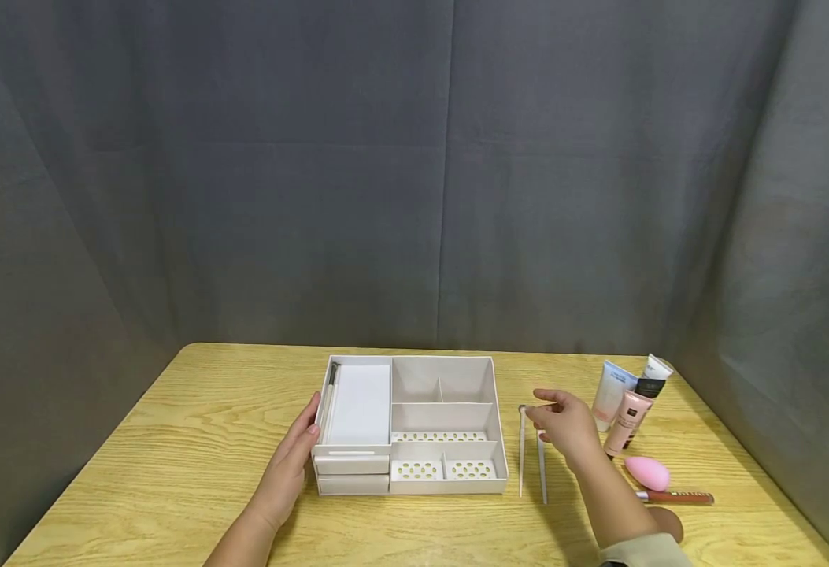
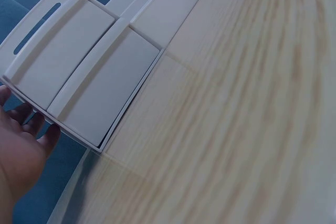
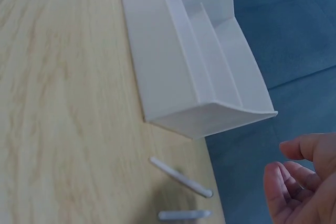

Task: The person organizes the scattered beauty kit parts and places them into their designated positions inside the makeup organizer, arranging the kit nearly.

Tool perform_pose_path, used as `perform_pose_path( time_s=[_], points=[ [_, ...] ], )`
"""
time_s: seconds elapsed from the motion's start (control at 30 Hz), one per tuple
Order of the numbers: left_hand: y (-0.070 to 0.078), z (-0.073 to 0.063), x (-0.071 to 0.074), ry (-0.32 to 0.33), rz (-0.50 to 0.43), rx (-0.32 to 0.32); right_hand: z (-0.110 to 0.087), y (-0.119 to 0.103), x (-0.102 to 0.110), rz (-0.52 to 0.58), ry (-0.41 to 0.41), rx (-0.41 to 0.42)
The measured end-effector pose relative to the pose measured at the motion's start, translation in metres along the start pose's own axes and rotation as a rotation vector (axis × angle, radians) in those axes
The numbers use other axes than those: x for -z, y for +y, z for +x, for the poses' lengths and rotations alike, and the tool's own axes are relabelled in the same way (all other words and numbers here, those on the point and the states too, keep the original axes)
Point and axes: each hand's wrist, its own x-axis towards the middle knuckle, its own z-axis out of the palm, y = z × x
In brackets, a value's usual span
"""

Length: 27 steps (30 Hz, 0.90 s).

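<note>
A white desktop organizer (image 1: 449, 487) with compartments and two small drawers stands on the table. My left hand (image 1: 289, 461) rests against its left side, fingertips along the wall; the left wrist view shows this hand (image 2: 23, 145) beside the drawer fronts. One slim brush with a dark head (image 1: 331, 386) lies in the left compartment. To the right of the organizer are two thin white-handled sticks, the left one a brush (image 1: 522, 457), the other stick (image 1: 542, 472) partly hidden. My right hand (image 1: 564, 424) is over their far ends, thumb and fingers parted and holding nothing.
At the right stand several cosmetic tubes, including a blue-white tube (image 1: 611, 394) and a pink tube (image 1: 627, 424). Nearer lie a pink makeup sponge (image 1: 647, 473), a reddish-brown tube (image 1: 679, 498) and a round brown object (image 1: 667, 523) partly behind the right forearm. Grey curtains (image 1: 414, 197) surround the table.
</note>
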Motion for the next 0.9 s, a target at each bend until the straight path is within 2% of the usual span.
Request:
perform_pose_path(
  time_s=[0.47,0.77,0.9],
  points=[
    [-0.001,0.000,0.000,0.006,-0.002,-0.005,0.003,0.029,0.002,-0.072,0.022,-0.045],
    [0.000,0.000,-0.001,0.006,0.004,-0.003,0.005,0.044,-0.001,-0.011,0.016,-0.082],
    [0.000,0.000,-0.001,0.009,0.004,-0.004,0.006,0.049,-0.003,-0.039,0.030,-0.090]
  ],
)
